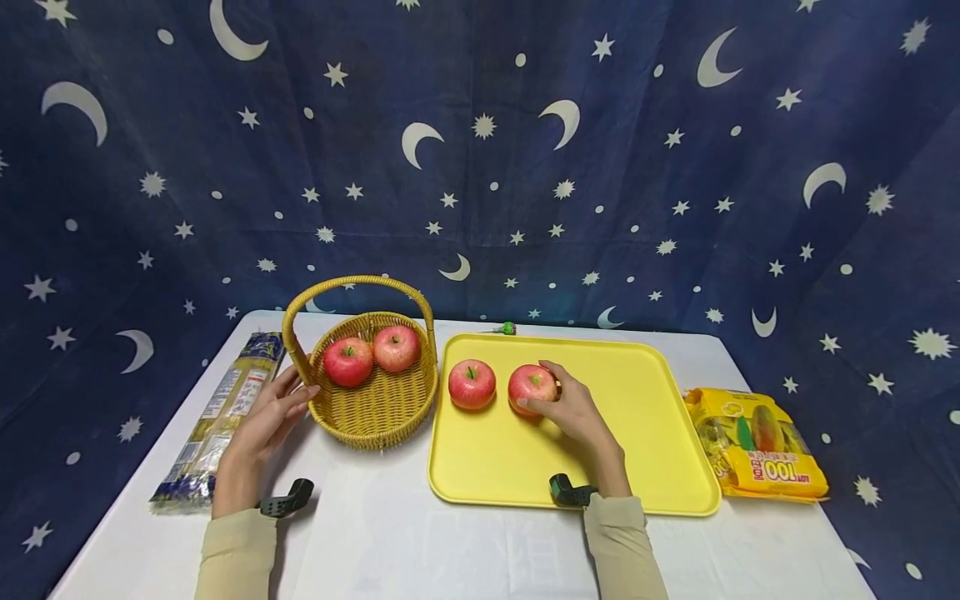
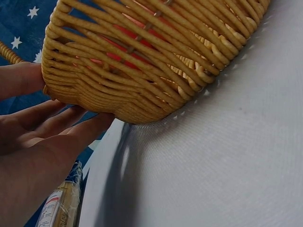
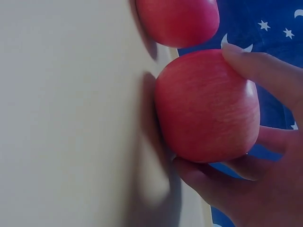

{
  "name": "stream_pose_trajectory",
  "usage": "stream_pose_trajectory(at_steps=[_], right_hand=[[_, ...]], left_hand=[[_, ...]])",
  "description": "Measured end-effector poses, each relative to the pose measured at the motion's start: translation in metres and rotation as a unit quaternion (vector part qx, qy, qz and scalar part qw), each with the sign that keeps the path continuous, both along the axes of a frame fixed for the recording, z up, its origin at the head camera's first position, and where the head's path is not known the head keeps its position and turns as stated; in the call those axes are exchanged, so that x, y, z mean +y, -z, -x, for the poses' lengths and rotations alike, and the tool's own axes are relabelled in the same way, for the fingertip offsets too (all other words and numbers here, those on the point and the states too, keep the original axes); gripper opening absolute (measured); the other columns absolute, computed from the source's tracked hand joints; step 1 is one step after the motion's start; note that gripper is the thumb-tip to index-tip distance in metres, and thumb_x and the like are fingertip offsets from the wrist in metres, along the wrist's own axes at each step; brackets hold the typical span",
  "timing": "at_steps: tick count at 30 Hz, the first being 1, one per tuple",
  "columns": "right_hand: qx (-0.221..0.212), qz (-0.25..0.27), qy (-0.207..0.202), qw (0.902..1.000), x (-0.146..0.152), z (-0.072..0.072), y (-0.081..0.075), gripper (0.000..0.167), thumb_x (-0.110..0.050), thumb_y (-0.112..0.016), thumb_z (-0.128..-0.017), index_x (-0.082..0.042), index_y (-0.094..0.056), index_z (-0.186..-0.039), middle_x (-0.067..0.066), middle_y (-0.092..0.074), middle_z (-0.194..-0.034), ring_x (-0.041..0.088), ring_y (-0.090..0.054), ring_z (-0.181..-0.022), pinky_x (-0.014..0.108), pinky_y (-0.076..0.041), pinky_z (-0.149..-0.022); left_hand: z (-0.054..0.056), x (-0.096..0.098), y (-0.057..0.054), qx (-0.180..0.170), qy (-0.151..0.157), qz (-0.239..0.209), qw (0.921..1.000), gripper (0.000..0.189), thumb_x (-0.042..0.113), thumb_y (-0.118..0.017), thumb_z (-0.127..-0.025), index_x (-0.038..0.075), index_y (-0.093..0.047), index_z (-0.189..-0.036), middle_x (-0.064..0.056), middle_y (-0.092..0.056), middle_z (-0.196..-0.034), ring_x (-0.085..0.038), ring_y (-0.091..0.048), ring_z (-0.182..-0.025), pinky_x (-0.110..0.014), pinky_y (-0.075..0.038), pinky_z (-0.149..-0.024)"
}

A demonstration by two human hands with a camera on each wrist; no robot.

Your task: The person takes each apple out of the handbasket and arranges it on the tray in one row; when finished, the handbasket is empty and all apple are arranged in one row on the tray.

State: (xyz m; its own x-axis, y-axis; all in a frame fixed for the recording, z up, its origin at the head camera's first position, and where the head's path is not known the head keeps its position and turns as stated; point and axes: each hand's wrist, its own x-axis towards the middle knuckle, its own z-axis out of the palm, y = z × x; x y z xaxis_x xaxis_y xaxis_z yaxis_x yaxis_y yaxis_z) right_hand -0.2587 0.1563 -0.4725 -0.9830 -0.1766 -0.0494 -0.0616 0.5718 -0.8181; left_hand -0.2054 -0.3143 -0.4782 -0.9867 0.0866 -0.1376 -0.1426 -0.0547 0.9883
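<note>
Red, glossy, streaked apple (image 3: pixel 208 109); right grip (image 1: pixel 581 412) pinches it, left grip (image 1: pixel 264 419) holds basket (image 1: pixel 375 432).

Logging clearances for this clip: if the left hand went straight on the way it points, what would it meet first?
The wicker basket: the left hand appears to touch its side, so there seems no gap ahead, though exact depth is hard to judge.

you've long beige slvs, l slv (image 1: pixel 237 552) & r slv (image 1: pixel 621 542), cuffs near wrists. small blk l wrist cam (image 1: pixel 288 502), angled w/ rounded head; similar blk r wrist cam (image 1: pixel 573 497). your l hand (image 1: pixel 266 421) & r hand (image 1: pixel 576 414) are bare.
</note>
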Motion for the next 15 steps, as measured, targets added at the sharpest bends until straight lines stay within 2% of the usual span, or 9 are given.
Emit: stream_pose_trajectory(at_steps=[7,15], right_hand=[[0.002,0.008,0.002,1.0,-0.0032,0.0016,0.0033,0.081,-0.029,-0.083,-0.085,-0.011,-0.045,-0.154,0.021,-0.058,-0.142,0.035,-0.061,-0.119,0.05,-0.054,-0.103],[0.002,0.016,-0.005,0.9999,-0.0066,0.0018,0.0048,0.085,-0.028,-0.085,-0.084,-0.011,-0.042,-0.155,0.02,-0.056,-0.146,0.037,-0.059,-0.127,0.052,-0.051,-0.108]], left_hand=[[-0.0004,0.0007,-0.0011,-0.001,0.0,-0.002,1.0,0.084,0.013,-0.055,-0.106,0.006,0.003,-0.165,-0.017,-0.001,-0.173,-0.03,-0.016,-0.157,-0.028,-0.028,-0.122],[-0.0004,0.0006,-0.0002,0.003,0.002,-0.003,1.0,0.083,0.013,-0.055,-0.106,0.004,0.003,-0.165,-0.018,-0.001,-0.173,-0.028,-0.018,-0.156,-0.026,-0.03,-0.121]])
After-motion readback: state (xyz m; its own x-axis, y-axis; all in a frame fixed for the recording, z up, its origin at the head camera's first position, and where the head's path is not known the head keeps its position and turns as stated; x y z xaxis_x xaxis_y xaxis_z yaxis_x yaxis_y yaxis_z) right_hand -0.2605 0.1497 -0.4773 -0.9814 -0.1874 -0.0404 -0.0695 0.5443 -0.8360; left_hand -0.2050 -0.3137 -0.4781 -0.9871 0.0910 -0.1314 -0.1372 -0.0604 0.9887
